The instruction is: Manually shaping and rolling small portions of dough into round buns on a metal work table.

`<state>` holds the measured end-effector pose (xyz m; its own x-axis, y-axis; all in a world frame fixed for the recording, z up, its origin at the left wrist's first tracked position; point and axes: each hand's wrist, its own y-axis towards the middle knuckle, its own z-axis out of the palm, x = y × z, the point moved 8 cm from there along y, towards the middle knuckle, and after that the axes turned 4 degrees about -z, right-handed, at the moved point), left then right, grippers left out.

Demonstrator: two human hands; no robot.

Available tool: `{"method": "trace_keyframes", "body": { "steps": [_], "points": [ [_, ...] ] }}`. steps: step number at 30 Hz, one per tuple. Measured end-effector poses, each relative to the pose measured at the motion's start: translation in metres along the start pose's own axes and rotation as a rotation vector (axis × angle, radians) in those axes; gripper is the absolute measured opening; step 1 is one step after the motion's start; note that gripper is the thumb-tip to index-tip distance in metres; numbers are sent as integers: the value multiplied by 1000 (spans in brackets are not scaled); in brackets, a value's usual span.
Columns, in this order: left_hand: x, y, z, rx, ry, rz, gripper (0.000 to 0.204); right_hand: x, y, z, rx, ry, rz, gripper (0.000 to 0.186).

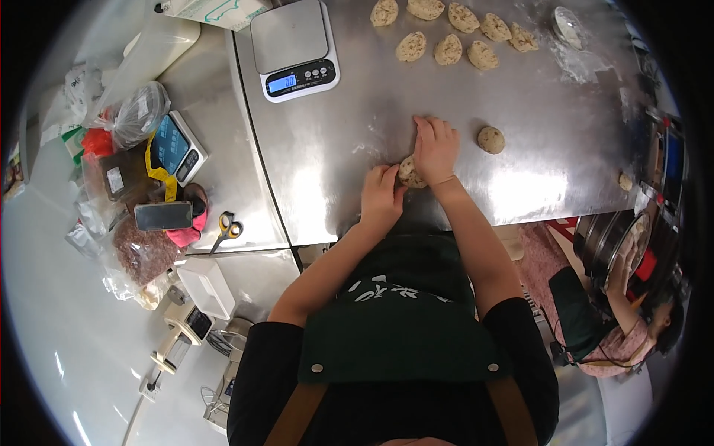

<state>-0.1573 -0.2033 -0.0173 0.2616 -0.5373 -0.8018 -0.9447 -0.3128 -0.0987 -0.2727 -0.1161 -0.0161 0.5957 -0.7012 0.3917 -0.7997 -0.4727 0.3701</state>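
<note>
Near the front edge of the steel table, a speckled dough piece [410,172] lies between my two hands and is partly hidden by them. My left hand [381,195] has its fingers curled against the dough's left side. My right hand [436,150] is cupped over its right side, fingers bent. A smooth round dough ball [491,140] sits a short way right of my right hand. Several rough dough pieces [448,49] lie in two rows toward the back of the table.
A digital scale [290,44] is at back left. Bags, a second scale [175,141], a phone [163,215] and scissors [227,230] occupy the left counter. A small metal bowl [568,27] sits at back right. A co-worker [602,334] in pink works at lower right beside stacked metal pans [595,245].
</note>
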Motion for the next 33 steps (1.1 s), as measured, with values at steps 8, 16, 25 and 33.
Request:
{"method": "trace_keyframes", "body": {
  "steps": [8,16,25,33],
  "points": [
    [-4,-1,9,58,-247,-158,41,9,2,-12,-13,227,193,18],
    [1,0,14,166,-442,-234,58,-10,4,-5,-19,25,116,20],
    [5,24,19,264,-168,-27,53,14,-24,-40,-156,233,167,24],
    [5,41,14,223,-95,-27,45,-16,-4,-19,-147,53,220,22]
  ]
}}
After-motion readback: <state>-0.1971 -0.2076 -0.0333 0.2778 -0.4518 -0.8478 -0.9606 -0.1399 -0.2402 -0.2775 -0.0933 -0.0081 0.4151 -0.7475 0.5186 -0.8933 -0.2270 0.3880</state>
